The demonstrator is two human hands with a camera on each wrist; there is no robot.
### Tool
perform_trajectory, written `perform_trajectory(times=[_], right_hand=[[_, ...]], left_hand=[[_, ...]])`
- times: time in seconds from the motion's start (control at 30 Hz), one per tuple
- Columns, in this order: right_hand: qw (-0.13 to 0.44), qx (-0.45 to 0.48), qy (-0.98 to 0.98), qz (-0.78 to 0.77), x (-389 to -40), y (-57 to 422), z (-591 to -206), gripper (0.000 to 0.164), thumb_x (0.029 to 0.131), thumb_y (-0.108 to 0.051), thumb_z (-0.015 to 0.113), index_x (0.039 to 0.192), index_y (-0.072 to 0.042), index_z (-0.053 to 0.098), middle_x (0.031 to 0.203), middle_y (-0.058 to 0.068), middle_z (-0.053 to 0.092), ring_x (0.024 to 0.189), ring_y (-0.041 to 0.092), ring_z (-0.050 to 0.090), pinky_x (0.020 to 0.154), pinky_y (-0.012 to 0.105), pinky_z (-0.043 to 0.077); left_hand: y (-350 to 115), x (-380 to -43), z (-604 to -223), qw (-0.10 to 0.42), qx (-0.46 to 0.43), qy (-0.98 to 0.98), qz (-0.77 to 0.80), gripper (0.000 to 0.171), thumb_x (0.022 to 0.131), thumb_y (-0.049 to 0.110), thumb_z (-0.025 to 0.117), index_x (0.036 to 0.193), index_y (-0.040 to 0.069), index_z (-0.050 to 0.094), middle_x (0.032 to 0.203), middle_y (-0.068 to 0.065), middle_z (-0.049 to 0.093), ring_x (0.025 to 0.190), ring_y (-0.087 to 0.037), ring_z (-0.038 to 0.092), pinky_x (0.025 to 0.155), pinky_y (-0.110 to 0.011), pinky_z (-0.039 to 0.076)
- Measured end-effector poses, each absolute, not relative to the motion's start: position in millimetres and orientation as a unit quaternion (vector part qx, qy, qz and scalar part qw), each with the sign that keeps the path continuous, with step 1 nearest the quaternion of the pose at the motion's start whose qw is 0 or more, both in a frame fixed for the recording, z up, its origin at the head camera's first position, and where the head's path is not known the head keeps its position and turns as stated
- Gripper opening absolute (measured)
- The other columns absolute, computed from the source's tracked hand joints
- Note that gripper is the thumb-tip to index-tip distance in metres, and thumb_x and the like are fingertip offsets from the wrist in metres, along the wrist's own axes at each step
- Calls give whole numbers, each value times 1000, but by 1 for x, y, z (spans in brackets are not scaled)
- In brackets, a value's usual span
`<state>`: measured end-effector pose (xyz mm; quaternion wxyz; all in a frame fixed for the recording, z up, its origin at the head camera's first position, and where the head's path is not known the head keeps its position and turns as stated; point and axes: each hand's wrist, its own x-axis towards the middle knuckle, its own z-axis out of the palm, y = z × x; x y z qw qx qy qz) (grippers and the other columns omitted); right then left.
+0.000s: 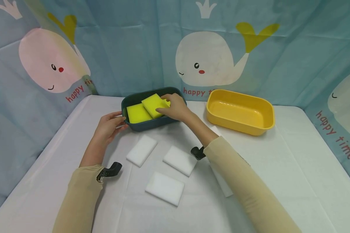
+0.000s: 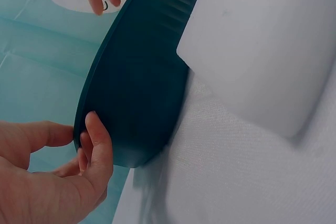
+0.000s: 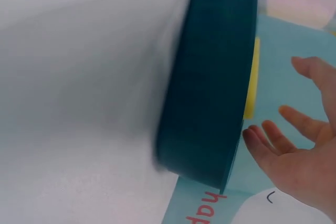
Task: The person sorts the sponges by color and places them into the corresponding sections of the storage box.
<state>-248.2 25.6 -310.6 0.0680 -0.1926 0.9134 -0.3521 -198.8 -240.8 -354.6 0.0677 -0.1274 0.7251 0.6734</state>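
The dark green bin (image 1: 151,124) sits at the back of the table with yellow sponges (image 1: 138,113) inside. My left hand (image 1: 109,126) holds the bin's left end; in the left wrist view its fingers and thumb pinch the rim (image 2: 80,114). Over the bin's right half is my right hand (image 1: 176,106), just beside a tilted yellow sponge (image 1: 154,105). The right wrist view shows that hand (image 3: 304,166) with fingers spread apart and nothing between them, while a yellow sponge edge (image 3: 253,85) rises above the rim. Part of the bin's inside is hidden behind the right hand.
Right of the bin stands a yellow bin (image 1: 240,111). Several white sponge blocks lie in front, among them one at left (image 1: 142,150), one mid-table (image 1: 180,160) and one nearest (image 1: 165,188). A white piece (image 1: 221,181) lies partly under the right sleeve. A whale-print curtain (image 1: 128,55) hangs behind.
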Motion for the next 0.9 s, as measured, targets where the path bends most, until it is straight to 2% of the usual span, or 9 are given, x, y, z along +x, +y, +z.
perform_trajectory(times=[0.27, 0.57, 0.9], right_hand=[[59, -197, 903, -377, -243, 42, -314, 55, 103, -26, 69, 151, -3, 56, 146, 19, 57, 127, 36, 61, 106, 43, 54], [50, -190, 902, -384, -236, 56, -316, 52, 105, -26, 67, 151, -5, 56, 145, 17, 59, 124, 36, 61, 105, 43, 55], [32, -202, 890, -407, -223, 74, -311, 48, 105, -21, 65, 148, -1, 57, 143, 21, 62, 120, 36, 64, 101, 44, 57]], left_hand=[[-241, -198, -354, 68, -127, 723, 676, 61, 110, 10, 50, 164, -4, 26, 125, -4, 48, 98, -9, 57, 82, -14, 59], [-240, -198, -354, 72, -127, 723, 676, 61, 110, 11, 50, 165, -3, 26, 126, -4, 49, 98, -9, 57, 82, -15, 59], [-240, -198, -354, 72, -132, 723, 675, 61, 110, 11, 50, 165, -3, 26, 125, -4, 48, 98, -9, 57, 82, -14, 59]])
